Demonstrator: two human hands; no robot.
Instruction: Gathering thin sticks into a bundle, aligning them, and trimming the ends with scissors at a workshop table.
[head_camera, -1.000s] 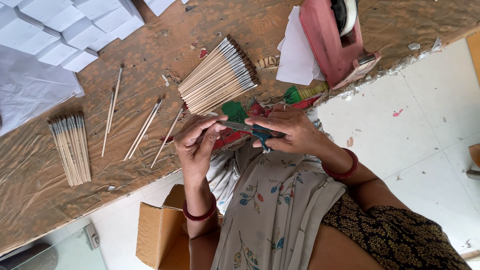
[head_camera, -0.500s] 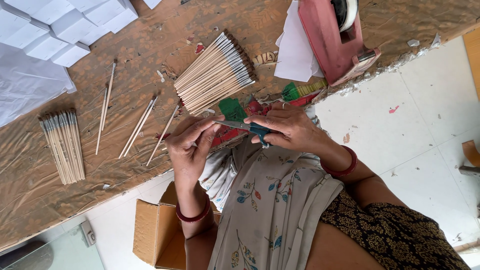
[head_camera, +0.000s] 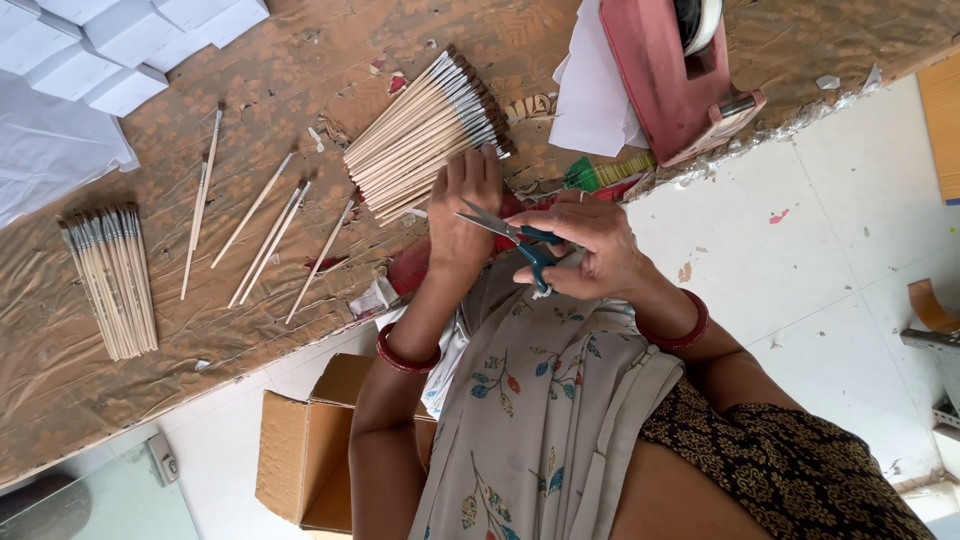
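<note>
My right hand (head_camera: 590, 250) grips small scissors (head_camera: 515, 238) with teal handles; their blades are apart and point left toward my left hand (head_camera: 462, 212). That hand lies flat, fingers together, with its fingertips on the near end of a big bundle of wooden paint brushes (head_camera: 420, 130) on the brown patterned table (head_camera: 250, 330). I cannot see anything pinched in the left hand. Both wrists wear red bangles.
Several loose brushes (head_camera: 265, 235) lie left of the big bundle, and a smaller bundle (head_camera: 110, 275) lies further left. White boxes (head_camera: 120, 45) stand at the top left. A red tape dispenser (head_camera: 670, 75), white paper (head_camera: 590, 95) and a cardboard box (head_camera: 300, 450) are nearby.
My left hand has left the scissors and reached up onto the end of the big brush bundle. The right hand keeps the scissors, whose blades are now apart.
</note>
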